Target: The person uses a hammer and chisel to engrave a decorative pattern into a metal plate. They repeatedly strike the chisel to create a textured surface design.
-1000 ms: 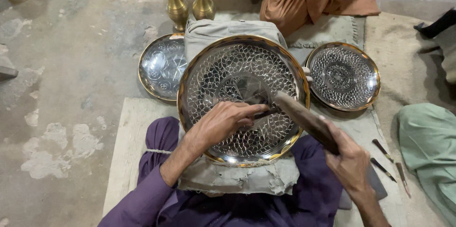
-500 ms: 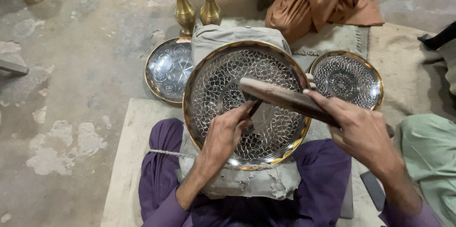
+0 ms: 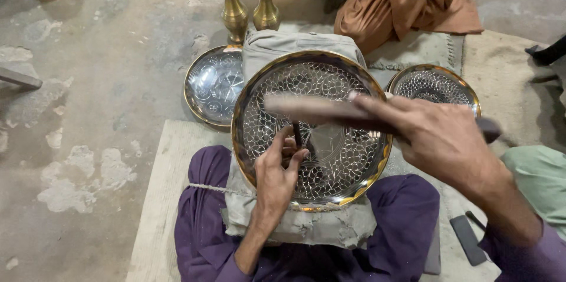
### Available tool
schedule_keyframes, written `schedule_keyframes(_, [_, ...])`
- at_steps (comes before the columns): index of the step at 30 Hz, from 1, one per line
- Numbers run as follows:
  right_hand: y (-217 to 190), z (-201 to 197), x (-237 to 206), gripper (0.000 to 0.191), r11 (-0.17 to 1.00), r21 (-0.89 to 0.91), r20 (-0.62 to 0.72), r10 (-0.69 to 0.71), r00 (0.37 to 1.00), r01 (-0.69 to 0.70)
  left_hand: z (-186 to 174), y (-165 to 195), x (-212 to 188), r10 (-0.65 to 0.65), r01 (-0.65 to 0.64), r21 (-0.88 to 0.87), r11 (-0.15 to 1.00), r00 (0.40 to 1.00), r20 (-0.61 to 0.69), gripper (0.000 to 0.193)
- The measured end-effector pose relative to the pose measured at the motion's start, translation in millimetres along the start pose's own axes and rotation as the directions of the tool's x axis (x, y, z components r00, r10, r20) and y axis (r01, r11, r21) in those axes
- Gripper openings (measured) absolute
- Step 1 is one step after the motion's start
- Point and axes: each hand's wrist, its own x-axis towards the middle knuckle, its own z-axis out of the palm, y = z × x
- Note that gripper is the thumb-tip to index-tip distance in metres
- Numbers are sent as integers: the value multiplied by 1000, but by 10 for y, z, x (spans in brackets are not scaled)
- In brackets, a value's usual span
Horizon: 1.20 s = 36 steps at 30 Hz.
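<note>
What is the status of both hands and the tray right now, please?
Left hand pinching chisel on tray. Right hand gripping raised mallet. Nothing in the way.

Taking the large engraved tray as landmark: its far half is crossed by a wooden mallet held in the right hand, while the left hand and a thin chisel block its near-left part. Left of the tray lies a smaller tray, right another; two brass vases stand beyond. Farther left, bare concrete floor lies open.
</note>
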Motion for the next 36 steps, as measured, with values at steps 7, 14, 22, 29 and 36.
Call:
schedule_keyframes(7, [-76, -128, 13, 78, 991, 73, -252, -89, 964, 111, -8, 14, -21, 25, -31, -130, 991, 998, -49, 51])
schedule_keyframes(14, [-74, -168, 118, 73, 997, 12, -106, -69, 992, 71, 20, -10, -22, 12, -15, -41, 999, 998, -60, 48])
schedule_keyframes(22, [-145, -86, 165, 69, 987, 89, -314, -101, 944, 135, 43, -122, -24, 21, -23, -63, 998, 999, -37, 45])
schedule_keyframes(29, [45, 199, 20, 49, 950, 312, -327, 119, 938, -11, -181, -215, -29, 213, -225, -48, 973, 961, -174, 36])
schedule_keyframes(36, [296, 957, -101, 40, 789, 557, -191, 425, 885, -259, -369, -290, 91, 364, -368, -3, 930, 919, -151, 40])
